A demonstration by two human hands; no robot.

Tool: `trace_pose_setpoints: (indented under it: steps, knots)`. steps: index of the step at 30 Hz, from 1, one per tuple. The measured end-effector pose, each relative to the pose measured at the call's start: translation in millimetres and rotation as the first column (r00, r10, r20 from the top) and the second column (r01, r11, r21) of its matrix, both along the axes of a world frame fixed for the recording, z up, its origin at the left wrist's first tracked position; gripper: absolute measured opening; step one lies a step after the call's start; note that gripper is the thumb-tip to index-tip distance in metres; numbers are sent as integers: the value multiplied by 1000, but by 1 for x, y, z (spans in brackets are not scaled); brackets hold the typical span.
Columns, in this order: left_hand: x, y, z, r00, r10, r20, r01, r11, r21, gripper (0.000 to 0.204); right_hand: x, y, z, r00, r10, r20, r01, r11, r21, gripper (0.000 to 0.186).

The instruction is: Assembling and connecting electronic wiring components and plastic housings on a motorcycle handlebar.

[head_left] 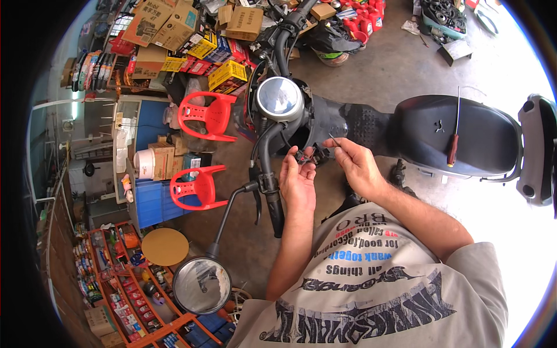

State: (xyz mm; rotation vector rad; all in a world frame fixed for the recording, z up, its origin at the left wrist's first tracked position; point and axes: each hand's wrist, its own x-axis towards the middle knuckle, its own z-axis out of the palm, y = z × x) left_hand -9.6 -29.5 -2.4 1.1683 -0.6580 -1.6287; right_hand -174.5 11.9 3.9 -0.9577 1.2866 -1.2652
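My left hand [297, 185], palm up, has its fingers closed around a small black part with reddish bits [312, 155], beside the handlebar of a motorcycle. Just right of it, my right hand [358, 168] pinches a thin, pointed metal piece [333, 139] between thumb and fingers; its exact kind is too small to tell. A screwdriver with a red-brown handle [452, 151] lies across the black seat [493, 136]. Near it on the seat are a few tiny dark pieces [439, 126], perhaps screws.
The round instrument [280, 97] and black handlebar grip [275, 214] stand left of my hands. A round mirror [202, 285] sticks out toward the lower left. Beyond are red plastic chairs [216, 116], stacked cartons [242, 24], and an orange shelf rack [159, 333] of small goods.
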Motion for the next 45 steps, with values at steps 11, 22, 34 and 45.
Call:
trace_pose_setpoints:
  steps: [11,22,34,45]
  knots:
    - [7,-9,-3,966,45,-253,-10,990,139,28,9,-7,-8,983,-59,-175,41,994,-106,30]
    - [11,-9,-5,935,-53,-349,74,996,46,30,9,-12,-5,987,-61,-147,43,991,-123,30]
    - [-9,-3,10,992,-84,89,100,976,-194,30,2,-20,-7,968,-71,-241,38,989,-142,40]
    - [-6,-13,7,987,-48,154,63,993,-97,24,2,-15,-5,950,-53,-306,43,998,-38,38]
